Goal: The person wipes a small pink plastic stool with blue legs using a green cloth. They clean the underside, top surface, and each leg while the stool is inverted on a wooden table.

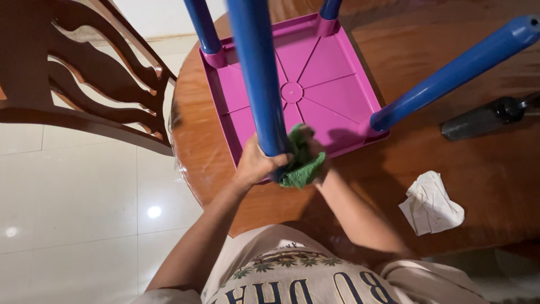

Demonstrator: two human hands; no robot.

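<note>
Nearest to us rises a blue stool leg, blurred by its closeness, with our left hand wrapped around its lower end. Our fingers close on the tube just above the point where it meets the seat. Our right hand is bunched into a green cloth and presses it against the base of that same leg; we grip the cloth, though most of the fingers are hidden behind it. Both hands sit just beside each other, touching the same leg.

We see the stool upside down on the table, its purple square seat lying flat with the ribbed underside facing up. Three more blue legs stand out of the seat's corners: one at the far left corner, one at the far right corner, and one slanting toward the right edge of view.

On the brown wooden table, to our right, lies a crumpled white cloth, well apart from the stool. Farther right rests a dark bottle on its side. At the left, a dark wooden chair stands on the pale tiled floor beside the table's rounded edge.
</note>
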